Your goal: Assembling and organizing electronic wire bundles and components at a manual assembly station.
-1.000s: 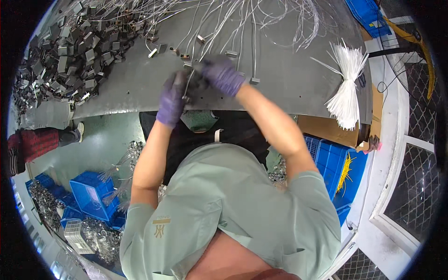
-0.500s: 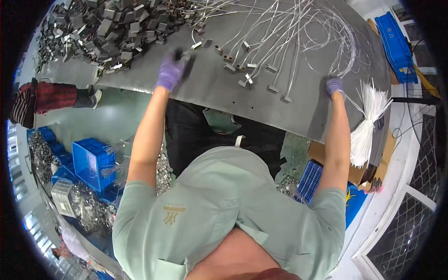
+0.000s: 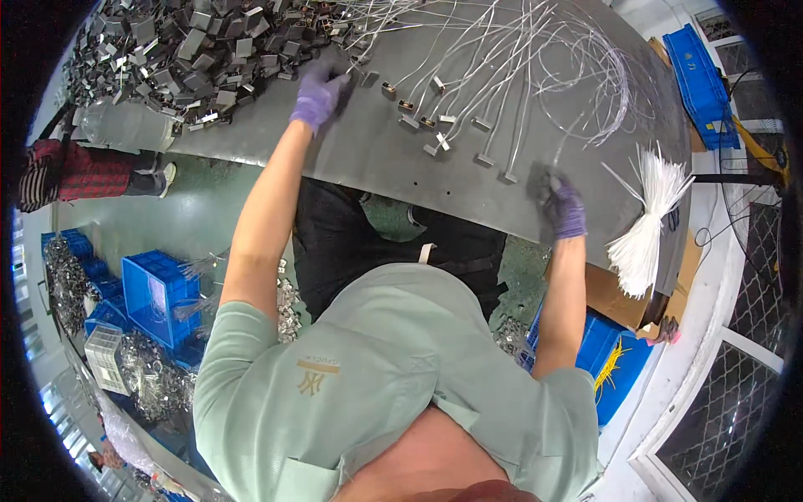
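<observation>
My left hand (image 3: 318,96), in a purple glove with dark fingertips, reaches over the far left of the grey table (image 3: 385,163). Its blurred fingers and thumb are at a small cable end beside a dark connector (image 3: 369,79); whether they grip it is unclear. Above the table's near right edge is my right hand (image 3: 565,205), gloved alike, with curled, smeared fingers. A thin pale cable strand (image 3: 557,152) runs to its fingertips from the coiled clear cables (image 3: 615,117). Between my hands lie several cables with grey connectors (image 3: 483,160).
Dark metal-like housings (image 3: 196,63) are heaped at the far left. A tied bunch of white strips (image 3: 644,230) lies at the right edge, near a blue bin (image 3: 698,79). Blue crates (image 3: 155,293) with parts stand on the floor at left. Another person's legs (image 3: 92,176) show beyond the table.
My right hand has come left and nearer from the coil's edge, with a pale strand trailing to it. My left hand has moved up and right, onto the cable end near the heap.
</observation>
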Available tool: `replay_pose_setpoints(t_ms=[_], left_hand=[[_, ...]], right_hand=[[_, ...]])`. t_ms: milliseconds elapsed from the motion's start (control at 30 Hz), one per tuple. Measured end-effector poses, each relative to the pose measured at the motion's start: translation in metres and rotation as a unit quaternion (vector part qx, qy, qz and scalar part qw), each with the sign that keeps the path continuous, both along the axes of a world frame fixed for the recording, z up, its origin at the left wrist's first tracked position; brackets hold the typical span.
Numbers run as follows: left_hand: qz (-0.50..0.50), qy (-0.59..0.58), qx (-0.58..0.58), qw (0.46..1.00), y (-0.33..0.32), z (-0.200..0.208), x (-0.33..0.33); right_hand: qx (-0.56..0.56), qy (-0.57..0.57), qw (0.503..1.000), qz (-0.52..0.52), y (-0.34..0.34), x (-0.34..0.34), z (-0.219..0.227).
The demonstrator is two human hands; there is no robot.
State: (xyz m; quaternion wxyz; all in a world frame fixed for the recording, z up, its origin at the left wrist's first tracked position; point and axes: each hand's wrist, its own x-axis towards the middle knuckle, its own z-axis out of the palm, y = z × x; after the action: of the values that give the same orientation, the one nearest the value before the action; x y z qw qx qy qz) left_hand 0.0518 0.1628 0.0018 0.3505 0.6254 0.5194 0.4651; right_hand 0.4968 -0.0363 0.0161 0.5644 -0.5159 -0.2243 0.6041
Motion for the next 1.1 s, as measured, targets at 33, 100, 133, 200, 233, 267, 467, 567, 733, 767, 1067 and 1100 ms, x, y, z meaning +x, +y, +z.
replay_pose_setpoints(t_ms=[33, 100, 133, 200, 233, 267, 467, 567, 733, 767, 1067, 1100], left_hand=[[-0.003, 0.000, -0.001, 1.000, -0.017, 0.014, 0.003], [-0.030, -0.033, -0.134, 0.990, -0.057, 0.041, 0.005], [-0.035, -0.081, -0.123, 0.988, -0.081, 0.052, 0.007], [-0.038, -0.090, -0.108, 0.989, -0.123, 0.061, 0.000], [-0.038, -0.052, -0.104, 0.992, -0.141, 0.060, -0.007], [-0.024, -0.105, -0.115, 0.987, -0.161, 0.062, -0.007], [-0.022, -0.269, -0.173, 0.947, -0.265, 0.060, -0.031], [-0.022, -0.261, -0.252, 0.932, -0.309, 0.041, -0.066], [0.038, -0.167, -0.292, 0.941, -0.351, 0.003, -0.116], [0.035, -0.168, -0.293, 0.941, -0.354, -0.001, -0.121], [0.100, -0.140, -0.313, 0.934, -0.346, -0.018, -0.146], [0.110, -0.136, -0.318, 0.932, -0.345, -0.018, -0.147]], right_hand=[[0.005, 0.032, 0.999, 0.012, -0.003, -0.014, 0.001], [0.009, 0.034, 0.999, 0.041, -0.001, -0.041, 0.001], [0.013, 0.036, 0.997, 0.074, 0.004, -0.057, 0.001], [-0.013, 0.042, 0.989, 0.144, 0.015, -0.101, 0.023], [-0.012, 0.026, 0.986, 0.161, 0.020, -0.127, 0.036], [-0.011, 0.009, 0.984, 0.177, 0.024, -0.150, 0.044], [-0.011, 0.093, 0.971, 0.220, 0.081, -0.247, 0.000], [-0.010, 0.131, 0.974, 0.182, 0.104, -0.265, -0.001], [0.052, 0.114, 0.984, 0.126, 0.137, -0.245, -0.002], [0.111, -0.060, 0.988, 0.092, 0.148, -0.233, -0.004], [0.171, 0.026, 0.982, -0.074, 0.159, -0.180, 0.057], [0.172, 0.026, 0.982, -0.077, 0.158, -0.179, 0.059]])
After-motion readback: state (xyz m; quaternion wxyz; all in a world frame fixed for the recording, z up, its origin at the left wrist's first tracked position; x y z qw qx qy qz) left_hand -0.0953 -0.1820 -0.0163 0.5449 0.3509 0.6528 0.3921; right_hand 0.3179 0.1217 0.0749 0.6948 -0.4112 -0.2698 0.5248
